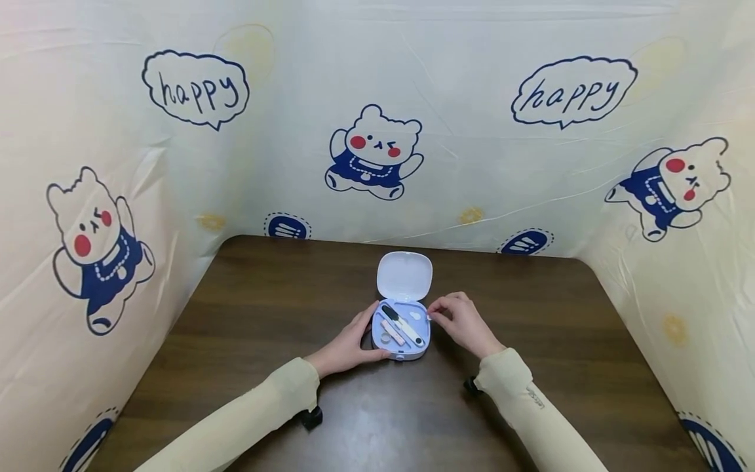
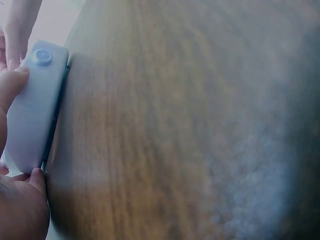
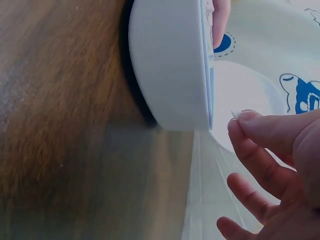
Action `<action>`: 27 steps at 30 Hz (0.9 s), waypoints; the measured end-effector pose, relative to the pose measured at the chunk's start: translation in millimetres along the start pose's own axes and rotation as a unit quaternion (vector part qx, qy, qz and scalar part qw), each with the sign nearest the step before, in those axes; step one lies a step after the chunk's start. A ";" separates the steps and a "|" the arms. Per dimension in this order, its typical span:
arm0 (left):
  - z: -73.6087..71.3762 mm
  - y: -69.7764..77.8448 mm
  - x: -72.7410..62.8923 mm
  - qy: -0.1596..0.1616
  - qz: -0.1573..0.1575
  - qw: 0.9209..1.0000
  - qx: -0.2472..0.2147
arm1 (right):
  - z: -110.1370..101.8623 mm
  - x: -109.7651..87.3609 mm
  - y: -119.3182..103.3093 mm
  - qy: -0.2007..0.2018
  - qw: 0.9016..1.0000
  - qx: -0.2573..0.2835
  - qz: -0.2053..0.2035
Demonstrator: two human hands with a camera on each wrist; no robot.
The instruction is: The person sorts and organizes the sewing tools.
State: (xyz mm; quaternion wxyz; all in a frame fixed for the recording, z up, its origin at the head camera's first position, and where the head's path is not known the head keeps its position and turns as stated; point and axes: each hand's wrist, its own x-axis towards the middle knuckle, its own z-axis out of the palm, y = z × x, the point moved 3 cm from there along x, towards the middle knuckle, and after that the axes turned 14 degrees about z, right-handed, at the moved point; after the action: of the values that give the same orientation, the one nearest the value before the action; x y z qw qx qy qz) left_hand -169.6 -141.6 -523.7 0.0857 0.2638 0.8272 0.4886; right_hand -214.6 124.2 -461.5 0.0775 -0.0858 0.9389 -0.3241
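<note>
A small light-blue hinged case (image 1: pixel 407 356) sits on the table with its white lid (image 1: pixel 404 276) standing up at the back. My left hand (image 1: pixel 349 344) grips its left side, thumb at the front and fingers around the far left corner. Inside lie a long black-and-white tool (image 1: pixel 404 324), a pale pink stick (image 1: pixel 392 332) and a small round ring-like piece (image 1: pixel 386 338). At the case's right edge, my right hand (image 1: pixel 464 322) pinches a tiny white piece (image 3: pixel 234 115) between thumb and forefinger; cannot tell its kind. The other right fingers spread loosely.
The dark wooden table (image 1: pixel 265 288) extends around the case on all sides. A pale cloth (image 1: pixel 271 151) printed with bears and "happy" bubbles hangs behind the table and along both sides. Black wrist straps (image 1: pixel 311 417) show under the cream sleeves (image 1: pixel 259 406).
</note>
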 end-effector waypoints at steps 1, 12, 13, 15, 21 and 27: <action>-0.5 0.3 -0.2 0.000 -0.001 1.000 -0.002 | 1.3 0.8 -1.4 0.001 1.000 -0.003 -0.003; -2.2 2.0 -2.6 -0.005 -0.018 1.000 0.000 | 11.0 4.3 -8.9 0.011 0.996 -0.044 -0.083; -2.2 2.1 -2.4 -0.004 -0.018 1.000 0.000 | 11.3 4.7 -9.5 0.010 0.995 -0.045 -0.088; -2.2 2.0 -2.2 -0.004 -0.019 1.000 0.001 | 12.2 5.8 -10.2 0.009 0.994 -0.051 -0.098; -1.5 1.7 -1.2 -0.006 -0.012 1.000 0.004 | 14.8 7.9 -13.2 0.005 0.989 -0.085 -0.118; -1.3 3.6 -0.9 -0.007 -0.010 1.000 0.002 | 17.5 8.5 -15.8 -0.002 0.987 -0.115 -0.113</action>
State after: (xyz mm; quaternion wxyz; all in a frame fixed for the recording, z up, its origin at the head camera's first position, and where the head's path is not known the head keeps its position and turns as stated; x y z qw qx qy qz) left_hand -168.1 -141.6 -520.1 0.0963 0.2591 0.8303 0.4839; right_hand -217.6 99.7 -466.1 0.0315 -0.2005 0.9540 -0.2205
